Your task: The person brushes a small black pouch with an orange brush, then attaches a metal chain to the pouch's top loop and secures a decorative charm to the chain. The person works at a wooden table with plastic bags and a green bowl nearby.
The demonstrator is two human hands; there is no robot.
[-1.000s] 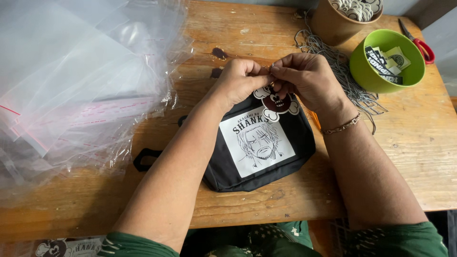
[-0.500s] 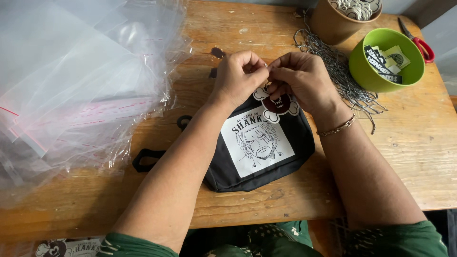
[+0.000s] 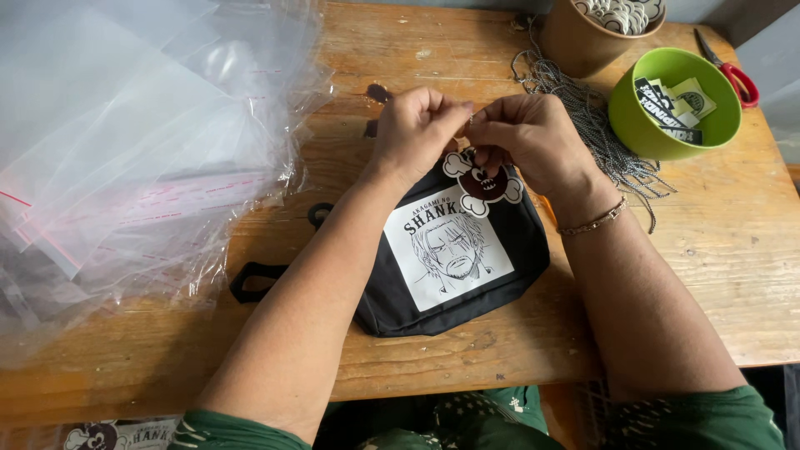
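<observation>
A small black pouch [image 3: 508, 275] with a white printed drawing of a face lies on the wooden table [image 3: 725, 275] in front of me. A round skull-and-crossbones charm [image 3: 483, 185] hangs over its top edge. My left hand [image 3: 417, 133] and my right hand [image 3: 533, 137] meet just above the pouch, fingertips pinched together on the charm's thin attachment, which is too small to make out. A bracelet sits on my right wrist.
A pile of clear plastic bags [image 3: 125, 142] covers the table's left side. A heap of thin ball chains [image 3: 583, 117] lies behind my right hand. A green bowl [image 3: 633, 125] with printed tags, a brown tub [image 3: 583, 42] and red-handled scissors [image 3: 737, 75] stand at the back right.
Both hands have stayed pinched together above the pouch. The skull charm hangs a little more into view beneath my fingers.
</observation>
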